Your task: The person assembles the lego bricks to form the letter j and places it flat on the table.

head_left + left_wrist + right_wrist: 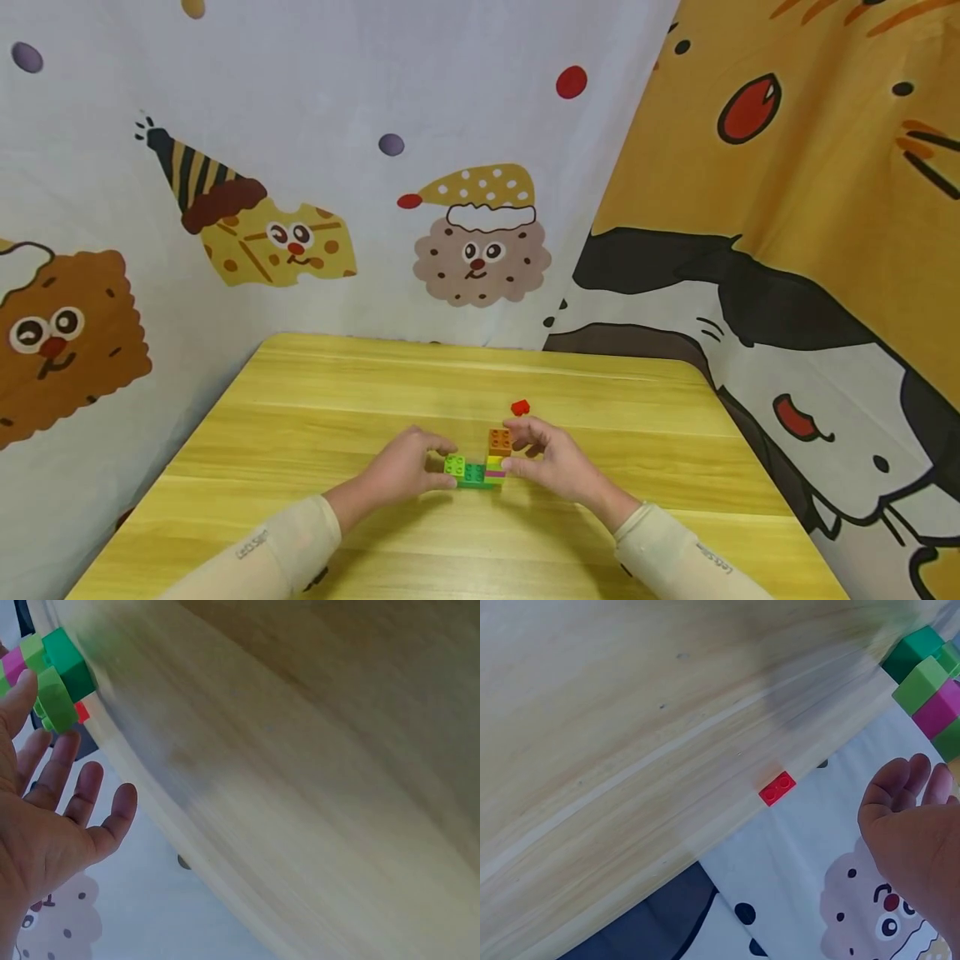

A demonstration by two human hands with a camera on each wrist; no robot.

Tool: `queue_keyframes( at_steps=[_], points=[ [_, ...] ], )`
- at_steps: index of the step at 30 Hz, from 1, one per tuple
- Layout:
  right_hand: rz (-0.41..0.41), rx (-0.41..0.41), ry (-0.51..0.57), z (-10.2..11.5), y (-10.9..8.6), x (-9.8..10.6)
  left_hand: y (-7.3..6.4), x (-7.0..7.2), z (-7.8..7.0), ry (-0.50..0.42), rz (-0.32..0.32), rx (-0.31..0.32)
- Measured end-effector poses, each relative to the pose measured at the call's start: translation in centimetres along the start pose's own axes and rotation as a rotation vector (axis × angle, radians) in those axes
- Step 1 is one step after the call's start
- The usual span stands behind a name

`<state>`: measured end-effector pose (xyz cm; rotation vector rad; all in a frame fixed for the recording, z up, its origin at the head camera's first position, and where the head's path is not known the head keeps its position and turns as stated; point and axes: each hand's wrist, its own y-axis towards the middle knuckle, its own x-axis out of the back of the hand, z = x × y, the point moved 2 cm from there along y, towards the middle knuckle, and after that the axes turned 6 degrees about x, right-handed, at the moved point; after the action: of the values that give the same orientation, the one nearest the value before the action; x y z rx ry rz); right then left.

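Note:
A small toy-brick build stands on the table between the two hands. Its dark green base carries a light green brick at the left end. At the right end rises a stack of light green, purple and yellow layers, topped by an orange brick. My left hand is around the left end, thumb in front and index finger behind, the other fingers spread in the left wrist view. My right hand is beside the stack, thumb tip at its side and index tip near the orange brick; contact is unclear.
A small red brick lies alone on the table behind the build, near the right hand. The wooden table ends at a curtain printed with cartoon figures.

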<state>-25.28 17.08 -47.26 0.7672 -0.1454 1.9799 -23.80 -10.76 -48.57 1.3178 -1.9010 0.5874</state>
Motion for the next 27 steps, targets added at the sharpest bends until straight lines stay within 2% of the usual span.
queue_keyframes(
  at_steps=[8,22,27],
  points=[
    [-0.021,0.054,0.014,0.01,0.05,-0.16,0.02,-0.2,-0.02,0.003,0.008,0.001],
    [-0.057,0.061,0.023,0.07,0.19,-0.33,0.2,-0.32,0.19,-0.004,0.004,-0.017],
    [-0.056,0.04,0.027,0.2,0.19,-0.34,0.18,-0.28,0.18,-0.009,0.004,-0.019]
  ],
)
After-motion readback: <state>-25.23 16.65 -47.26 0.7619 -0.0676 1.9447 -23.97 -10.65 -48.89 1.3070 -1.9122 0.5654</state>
